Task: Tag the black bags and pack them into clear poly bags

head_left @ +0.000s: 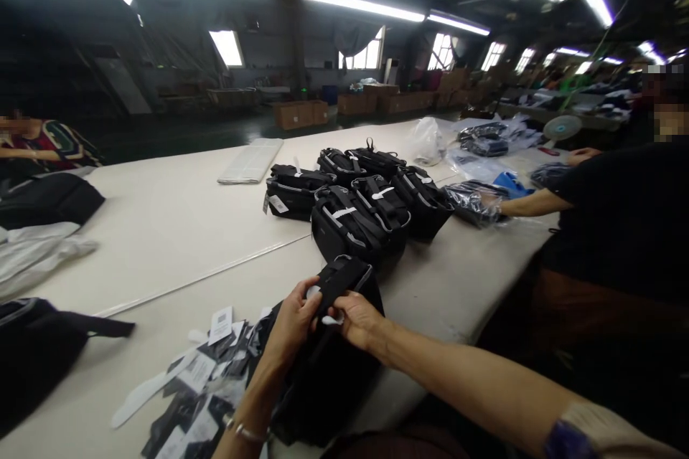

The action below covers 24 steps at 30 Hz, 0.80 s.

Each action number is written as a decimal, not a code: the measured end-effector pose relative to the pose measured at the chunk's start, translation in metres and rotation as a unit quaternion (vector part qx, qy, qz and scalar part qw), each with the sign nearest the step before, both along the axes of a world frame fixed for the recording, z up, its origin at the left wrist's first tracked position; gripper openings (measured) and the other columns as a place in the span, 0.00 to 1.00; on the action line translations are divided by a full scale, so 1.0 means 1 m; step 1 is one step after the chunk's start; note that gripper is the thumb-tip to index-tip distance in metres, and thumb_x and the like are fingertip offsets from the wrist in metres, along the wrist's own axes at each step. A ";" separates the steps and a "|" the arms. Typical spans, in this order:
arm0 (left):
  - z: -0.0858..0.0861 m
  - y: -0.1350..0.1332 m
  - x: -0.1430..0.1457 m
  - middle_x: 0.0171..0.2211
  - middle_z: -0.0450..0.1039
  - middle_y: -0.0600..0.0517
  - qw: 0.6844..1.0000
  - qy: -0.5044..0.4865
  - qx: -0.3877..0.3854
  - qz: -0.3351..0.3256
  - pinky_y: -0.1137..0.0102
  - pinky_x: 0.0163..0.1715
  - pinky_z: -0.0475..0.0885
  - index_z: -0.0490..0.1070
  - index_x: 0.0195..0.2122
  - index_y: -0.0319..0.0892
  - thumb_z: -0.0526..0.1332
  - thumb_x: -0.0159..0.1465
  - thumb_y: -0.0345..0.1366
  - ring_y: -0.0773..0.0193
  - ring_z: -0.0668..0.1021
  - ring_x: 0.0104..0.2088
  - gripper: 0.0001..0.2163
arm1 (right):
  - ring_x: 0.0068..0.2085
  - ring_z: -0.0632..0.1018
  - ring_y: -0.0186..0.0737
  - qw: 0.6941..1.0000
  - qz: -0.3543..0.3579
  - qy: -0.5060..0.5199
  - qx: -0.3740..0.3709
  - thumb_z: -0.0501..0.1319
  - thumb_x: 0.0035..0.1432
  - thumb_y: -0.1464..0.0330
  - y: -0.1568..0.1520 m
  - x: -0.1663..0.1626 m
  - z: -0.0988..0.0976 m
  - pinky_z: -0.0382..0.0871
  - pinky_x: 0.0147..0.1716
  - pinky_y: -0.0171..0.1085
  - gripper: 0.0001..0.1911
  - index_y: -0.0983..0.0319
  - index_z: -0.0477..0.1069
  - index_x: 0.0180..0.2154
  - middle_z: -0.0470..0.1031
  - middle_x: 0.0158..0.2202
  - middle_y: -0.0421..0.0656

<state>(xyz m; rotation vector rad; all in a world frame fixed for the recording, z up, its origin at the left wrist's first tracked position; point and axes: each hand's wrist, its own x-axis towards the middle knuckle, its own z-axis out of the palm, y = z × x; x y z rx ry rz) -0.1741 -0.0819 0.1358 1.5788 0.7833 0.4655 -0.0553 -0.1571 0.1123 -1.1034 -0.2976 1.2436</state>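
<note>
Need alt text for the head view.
A person's left hand and right hand hold the top of a black bag at a pale table, a white strip showing between them. More black bags stand beyond; loose tags lie left, and a co-worker on the right touches a plastic-wrapped bundle.

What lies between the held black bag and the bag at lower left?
Head view: loose tags beside the held bag, a white strip, then bare tabletop.
</note>
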 end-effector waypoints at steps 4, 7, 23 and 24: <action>-0.005 0.003 0.000 0.17 0.68 0.59 0.999 0.035 0.016 0.028 0.75 0.15 0.56 0.62 0.54 0.38 0.59 0.57 0.52 0.68 0.66 0.15 0.29 | 0.26 0.72 0.33 0.998 0.005 0.041 0.040 0.64 0.39 0.77 -0.003 -0.003 0.003 0.70 0.30 0.34 0.12 0.62 0.70 0.30 0.71 0.24 0.36; -0.004 0.002 0.001 0.13 0.62 0.61 0.998 0.049 0.025 0.031 0.75 0.14 0.53 0.68 0.40 0.41 0.58 0.58 0.50 0.69 0.61 0.13 0.17 | 0.27 0.73 0.33 0.998 -0.002 0.035 0.045 0.67 0.40 0.74 0.000 -0.003 0.003 0.70 0.29 0.33 0.13 0.62 0.70 0.32 0.73 0.28 0.37; 0.001 -0.008 -0.001 0.33 0.79 0.53 0.982 0.068 0.162 0.072 0.68 0.42 0.69 0.71 0.34 0.44 0.60 0.58 0.41 0.59 0.79 0.37 0.07 | 0.32 0.77 0.37 0.878 0.108 -0.453 0.110 0.64 0.55 0.65 -0.030 0.025 0.036 0.70 0.36 0.35 0.14 0.61 0.67 0.21 0.78 0.30 0.42; 0.004 -0.008 -0.001 0.32 0.78 0.53 0.983 0.062 0.156 0.078 0.68 0.40 0.70 0.70 0.33 0.44 0.61 0.58 0.41 0.59 0.79 0.36 0.07 | 0.29 0.77 0.36 0.899 0.127 -0.407 0.097 0.66 0.54 0.63 -0.023 0.026 0.034 0.70 0.34 0.35 0.13 0.62 0.68 0.22 0.77 0.27 0.41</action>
